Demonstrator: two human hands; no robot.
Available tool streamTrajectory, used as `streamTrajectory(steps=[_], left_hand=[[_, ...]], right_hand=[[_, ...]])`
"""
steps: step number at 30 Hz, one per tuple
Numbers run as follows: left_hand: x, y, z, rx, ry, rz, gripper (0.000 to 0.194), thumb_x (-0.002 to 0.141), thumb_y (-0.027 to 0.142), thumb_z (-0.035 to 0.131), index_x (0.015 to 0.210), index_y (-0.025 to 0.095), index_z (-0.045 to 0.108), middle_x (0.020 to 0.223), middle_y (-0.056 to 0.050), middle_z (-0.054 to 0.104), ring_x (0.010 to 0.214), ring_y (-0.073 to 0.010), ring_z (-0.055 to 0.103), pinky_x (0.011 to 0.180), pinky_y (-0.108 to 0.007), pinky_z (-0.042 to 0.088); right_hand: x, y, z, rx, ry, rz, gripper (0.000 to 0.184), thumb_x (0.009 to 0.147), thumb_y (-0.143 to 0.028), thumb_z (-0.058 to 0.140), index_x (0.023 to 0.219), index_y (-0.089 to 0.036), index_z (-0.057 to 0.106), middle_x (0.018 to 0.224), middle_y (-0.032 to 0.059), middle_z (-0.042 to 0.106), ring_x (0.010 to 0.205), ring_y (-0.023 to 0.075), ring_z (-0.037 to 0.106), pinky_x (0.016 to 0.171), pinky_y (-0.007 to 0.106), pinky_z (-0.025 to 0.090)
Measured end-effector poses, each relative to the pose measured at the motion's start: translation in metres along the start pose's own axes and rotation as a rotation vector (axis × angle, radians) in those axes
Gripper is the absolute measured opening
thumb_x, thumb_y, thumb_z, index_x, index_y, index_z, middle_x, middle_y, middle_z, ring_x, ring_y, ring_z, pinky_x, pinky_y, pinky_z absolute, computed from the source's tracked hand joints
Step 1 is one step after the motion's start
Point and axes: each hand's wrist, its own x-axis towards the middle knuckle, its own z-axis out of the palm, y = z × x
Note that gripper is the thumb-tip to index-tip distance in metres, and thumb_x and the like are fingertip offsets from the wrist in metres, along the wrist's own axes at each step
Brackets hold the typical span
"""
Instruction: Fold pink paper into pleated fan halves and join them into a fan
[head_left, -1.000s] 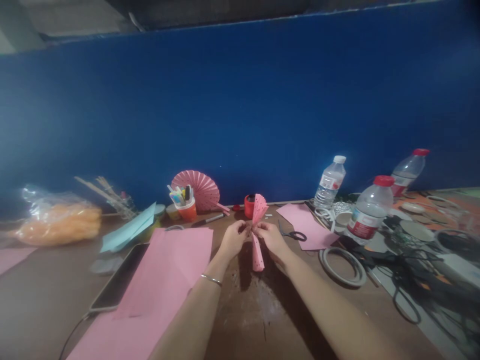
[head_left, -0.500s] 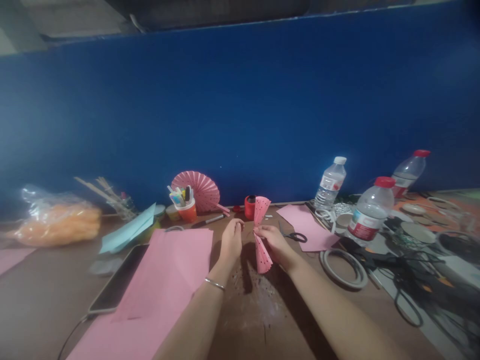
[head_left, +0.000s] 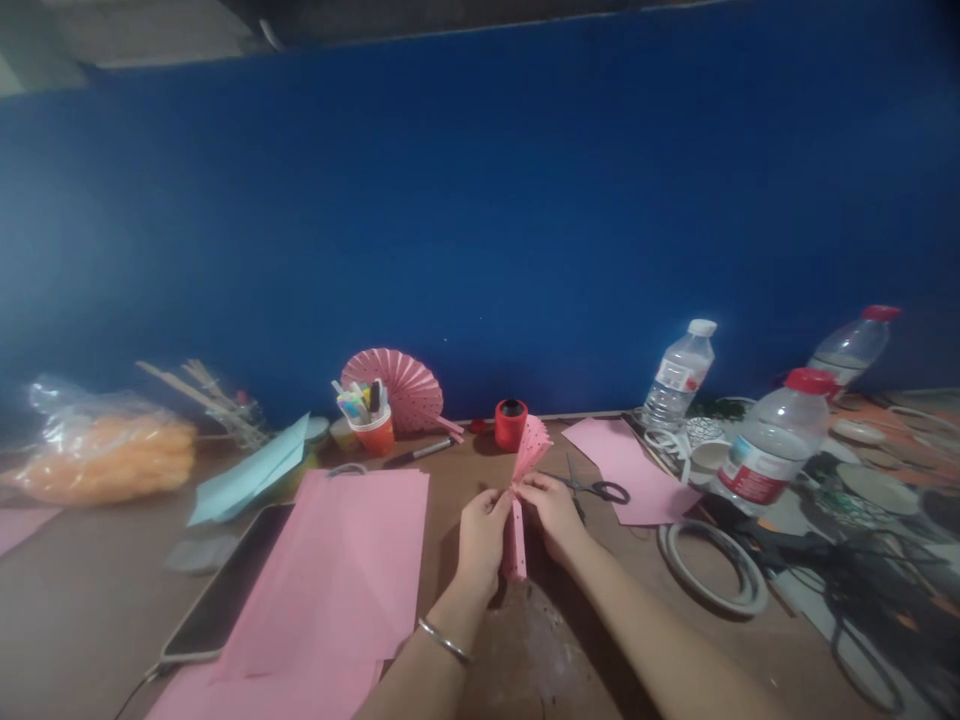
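A pleated pink paper with dark dots (head_left: 531,447) stands between my hands, pinched narrow at its middle. Its upper half fans out, while the lower half is folded into a slim strip. My left hand (head_left: 482,535) has thumb and fingers closed on the pinched middle from the left. From the other side my right hand (head_left: 551,510) grips the same spot. Just beyond the paper stands a red pot (head_left: 511,425) with a dark opening. Black-handled scissors (head_left: 600,489) lie right of my right hand, partly against a pink sheet (head_left: 637,475).
Pink sheets (head_left: 337,570) and a phone or tablet (head_left: 229,590) lie on the left. Behind are a cup of pens (head_left: 373,432) and a finished-looking pink fan (head_left: 397,390). Bottles (head_left: 776,445), a tape-like ring (head_left: 712,568) and tangled cables crowd the right.
My left hand has come across to the paper and now grips its middle beside my right hand. The paper sits lower, its lower half narrower. The view has shifted slightly.
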Motion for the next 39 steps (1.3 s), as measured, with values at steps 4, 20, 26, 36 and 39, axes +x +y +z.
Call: streamTrajectory(steps=[4,20,26,36,39], left_hand=[[0.005,-0.004,-0.002,-0.173,-0.025,-0.108,0.032,0.069,0.043,0.055,0.072,0.012,0.059,0.059,-0.001,0.057,0.053,-0.0104,0.051,0.05,-0.02,0.04],[0.01,0.009,-0.007,-0.19,0.029,-0.203,0.026,0.067,0.036,0.059,0.071,0.01,0.061,0.059,-0.005,0.063,0.051,-0.0122,0.056,0.052,-0.022,0.045],[0.011,0.013,-0.01,-0.148,0.026,-0.224,0.026,0.066,0.036,0.059,0.071,0.01,0.06,0.058,-0.006,0.063,0.051,-0.0131,0.056,0.048,-0.021,0.042],[0.013,0.012,-0.013,0.089,0.091,-0.065,0.019,0.069,0.031,0.055,0.066,0.013,0.06,0.061,-0.003,0.062,0.054,-0.0116,0.053,0.051,-0.02,0.039],[0.013,0.015,-0.013,0.151,0.128,-0.017,0.017,0.069,0.029,0.054,0.067,0.013,0.061,0.063,-0.004,0.063,0.057,-0.0128,0.054,0.052,-0.021,0.04]], right_hand=[[-0.001,0.0,0.002,-0.02,0.004,0.004,0.017,0.059,-0.03,0.063,0.055,-0.018,0.053,0.048,-0.0041,0.047,0.041,0.0098,0.041,0.041,0.023,0.034],[0.002,0.004,-0.003,-0.185,-0.013,-0.036,0.023,0.065,-0.034,0.062,0.056,-0.015,0.055,0.047,-0.0028,0.05,0.041,0.0083,0.041,0.04,0.021,0.027],[-0.001,-0.002,0.001,-0.267,-0.007,-0.052,0.022,0.068,-0.03,0.059,0.054,-0.015,0.054,0.046,-0.0025,0.051,0.04,0.0078,0.038,0.04,0.021,0.025],[-0.009,-0.011,0.005,-0.789,0.103,-0.163,0.027,0.072,-0.035,0.054,0.053,-0.016,0.058,0.052,0.001,0.059,0.052,0.0144,0.051,0.05,0.023,0.034],[-0.016,-0.013,0.007,-0.928,0.129,-0.318,0.027,0.076,-0.037,0.05,0.059,-0.018,0.06,0.061,0.0021,0.061,0.057,0.0154,0.053,0.054,0.024,0.035]])
